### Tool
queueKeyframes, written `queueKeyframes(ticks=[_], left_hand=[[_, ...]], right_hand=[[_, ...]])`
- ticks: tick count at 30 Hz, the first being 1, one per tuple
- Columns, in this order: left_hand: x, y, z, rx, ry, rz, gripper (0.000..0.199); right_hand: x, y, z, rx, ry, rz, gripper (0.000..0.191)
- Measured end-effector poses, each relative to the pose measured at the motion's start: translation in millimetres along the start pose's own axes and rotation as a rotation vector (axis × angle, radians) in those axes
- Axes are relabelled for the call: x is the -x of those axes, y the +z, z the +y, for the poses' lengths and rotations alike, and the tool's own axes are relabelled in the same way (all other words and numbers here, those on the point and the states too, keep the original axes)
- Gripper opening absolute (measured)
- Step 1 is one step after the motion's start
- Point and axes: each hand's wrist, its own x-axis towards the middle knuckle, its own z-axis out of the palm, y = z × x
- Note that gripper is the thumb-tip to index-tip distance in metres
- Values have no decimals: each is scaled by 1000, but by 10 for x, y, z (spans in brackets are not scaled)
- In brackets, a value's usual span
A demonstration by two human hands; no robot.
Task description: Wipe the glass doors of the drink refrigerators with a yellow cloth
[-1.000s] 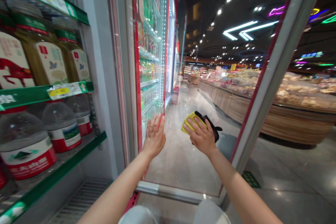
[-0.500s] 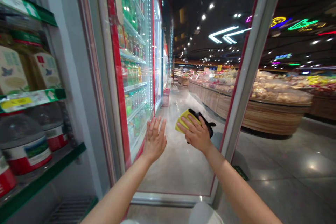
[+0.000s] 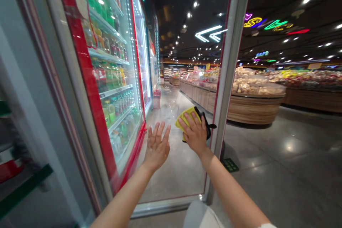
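Note:
A glass door (image 3: 176, 178) in a metal frame stands before me. My right hand (image 3: 194, 130) lies flat over a yellow cleaning cloth (image 3: 188, 114) with black edging, pressing it against the glass near the frame's right side. A black loop of the cloth sticks out to the right of my fingers. My left hand (image 3: 157, 146) is open with fingers spread, palm toward the lower middle of the pane and holding nothing. It seems to touch the glass.
Lit drink coolers (image 3: 114, 67) with red frames show to the left through the glass. At far left is a shelf edge (image 3: 26, 190), blurred. Wood-panelled produce bins (image 3: 251, 108) stand to the right on the grey floor (image 3: 280, 160). My knee (image 3: 199, 215) is close below the door.
My view has turned, and the door and coolers appear farther left. The cloth and right hand are nearer the right frame bar. The left hand stays spread at the pane.

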Motion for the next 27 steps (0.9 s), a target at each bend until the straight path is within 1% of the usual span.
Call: queueKeyframes(ticks=[1,3,5,7,9,10,12,14,16,18,20,22,23,25,27], left_hand=[[-14,9,25,10,2,-4,92],[-25,17,63,21,14,-14,91],[-13,15,76,22,33,-26,91],[7,14,68,12,51,-34,90],[19,20,53,0,63,-32,89],[19,26,48,-7,66,-28,88],[8,47,53,-20,66,-19,88],[-6,75,76,-25,61,-16,88],[-8,104,107,-19,60,-21,88],[5,130,129,-7,60,-29,88],[25,149,135,7,56,-38,88],[34,166,131,19,62,-43,87],[30,176,130,21,69,-44,87],[2,204,144,19,81,-38,87],[-44,242,183,18,82,-37,88]], right_hand=[[-56,-22,71,16,59,14,54],[-8,-31,145,45,181,45,56],[208,14,94,62,286,61,60],[438,88,-36,63,340,60,63],[520,141,-139,49,292,26,65],[481,148,-149,42,245,-4,65],[281,116,-74,44,179,-52,64],[53,55,68,72,213,-46,62],[-35,15,171,98,292,0,62],[83,28,166,111,349,13,62],[321,90,75,129,383,-10,62],[501,165,-15,150,385,-37,60],[524,192,-31,154,372,-44,60],[412,211,18,143,338,-43,61],[173,193,141,123,337,-41,64]])
